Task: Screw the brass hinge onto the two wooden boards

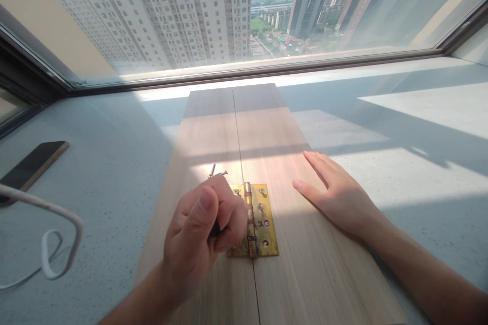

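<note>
A brass-coloured butt hinge (270,233) lies unfolded across the seam of two pale wooden boards (208,132). Its right leaf holds two screws at the far end, and two holes nearer me are bare. My left hand (204,218) is closed in a fist over the left leaf, hiding most of it. Between the fingers shows a black handle (215,228), which looks like a screwdriver's; its shaft and tip are hidden. Just beyond the fist are loose screws (212,169). My right hand (335,188) rests open on the right board's edge, fingers spread, holding nothing.
A dark phone (36,165) lies on the pale speckled sill (107,162) at the left. Nearer me a white cable (72,218) loops at the left edge. Beyond the boards runs a window frame (267,68), with tall buildings outside.
</note>
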Demonstrator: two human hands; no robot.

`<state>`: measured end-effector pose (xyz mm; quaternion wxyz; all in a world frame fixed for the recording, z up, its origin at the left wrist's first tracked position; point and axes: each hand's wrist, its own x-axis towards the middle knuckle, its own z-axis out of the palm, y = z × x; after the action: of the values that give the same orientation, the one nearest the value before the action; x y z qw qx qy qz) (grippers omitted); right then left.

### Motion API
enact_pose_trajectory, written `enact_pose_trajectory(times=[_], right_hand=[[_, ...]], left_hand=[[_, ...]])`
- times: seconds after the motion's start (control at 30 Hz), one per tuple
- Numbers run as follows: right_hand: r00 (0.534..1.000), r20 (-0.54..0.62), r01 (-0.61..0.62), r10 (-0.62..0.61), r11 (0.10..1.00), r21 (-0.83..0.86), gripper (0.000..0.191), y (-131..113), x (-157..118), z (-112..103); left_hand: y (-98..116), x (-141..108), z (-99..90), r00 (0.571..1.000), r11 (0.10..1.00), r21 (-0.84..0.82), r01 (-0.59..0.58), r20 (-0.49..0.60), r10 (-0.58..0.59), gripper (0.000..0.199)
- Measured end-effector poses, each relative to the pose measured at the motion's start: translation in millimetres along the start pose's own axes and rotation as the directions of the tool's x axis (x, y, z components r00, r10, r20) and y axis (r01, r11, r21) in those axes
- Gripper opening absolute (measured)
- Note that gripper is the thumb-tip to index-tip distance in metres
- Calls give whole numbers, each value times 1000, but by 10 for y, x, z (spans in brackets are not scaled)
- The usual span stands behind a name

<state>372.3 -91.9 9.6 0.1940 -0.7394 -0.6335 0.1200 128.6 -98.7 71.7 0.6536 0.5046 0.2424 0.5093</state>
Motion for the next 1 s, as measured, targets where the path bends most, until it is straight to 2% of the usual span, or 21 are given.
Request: enact_pose_trajectory(times=[0.03, 0.07, 0.1, 0.17, 0.2, 0.3, 0.4, 0.47, 0.57, 0.63, 0.7, 0.8, 0.9, 0.93, 1.0], right_hand=[[1000, 7, -6, 6, 1000, -2, 71, 0, 1, -1], [1000, 11, -11, 11, 1000, -3, 72, 1, 1, -3], [1000, 14, -15, 15, 1000, -3, 72, 3, 0, -4], [1000, 18, -16, 16, 1000, 0, 72, 10, -4, -5], [1000, 17, -16, 16, 1000, 1, 72, 14, -7, -5], [1000, 4, -3, 3, 1000, 4, 72, 26, -10, -1], [1000, -17, 16, -15, 1000, 16, 70, 27, -6, 7], [1000, -20, 15, -15, 1000, 17, 70, 20, -2, 12], [1000, -21, 11, -11, 1000, 18, 71, 6, -1, 12], [1000, -24, 13, -13, 1000, 21, 70, 0, -4, 7], [1000, -13, 10, -10, 1000, 20, 71, -1, -8, 1], [1000, 15, -9, 9, 1000, 15, 73, 0, -9, -10], [999, 28, -19, 19, 1000, 7, 73, 0, -6, -17], [999, 31, -19, 19, 1000, 4, 73, 0, -5, -18], [999, 35, -18, 18, 1000, -1, 73, 1, -5, -19]], left_hand=[[-1, -24, 41, 990, 999, 32, -42, -133, 46, 48], [-5, -55, 93, 957, 994, 71, -81, -272, 97, 47], [-12, -89, 151, 906, 988, 109, -106, -400, 141, 46], [-33, -144, 264, 817, 984, 133, -118, -551, 172, 47], [-46, -158, 312, 795, 984, 122, -133, -580, 179, 50], [-87, -133, 391, 787, 971, 77, -225, -573, 228, 56], [-105, -65, 368, 838, 969, 45, -241, -494, 232, 52], [-98, -35, 313, 899, 975, 24, -221, -382, 214, 50], [-64, -10, 207, 980, 988, 1, -154, -130, 153, 50], [-31, 10, 140, 996, 996, 5, -92, 1, 92, 49], [0, 31, 91, 997, 998, 31, -61, 55, 59, 49], [17, 28, 78, 998, 994, 81, -68, -7, 69, 52], [-23, -37, 145, 981, 989, 113, -99, -154, 116, 55], [-44, -63, 180, 962, 985, 119, -128, -224, 152, 54], [-84, -108, 255, 890, 970, 141, -196, -391, 237, 50]])
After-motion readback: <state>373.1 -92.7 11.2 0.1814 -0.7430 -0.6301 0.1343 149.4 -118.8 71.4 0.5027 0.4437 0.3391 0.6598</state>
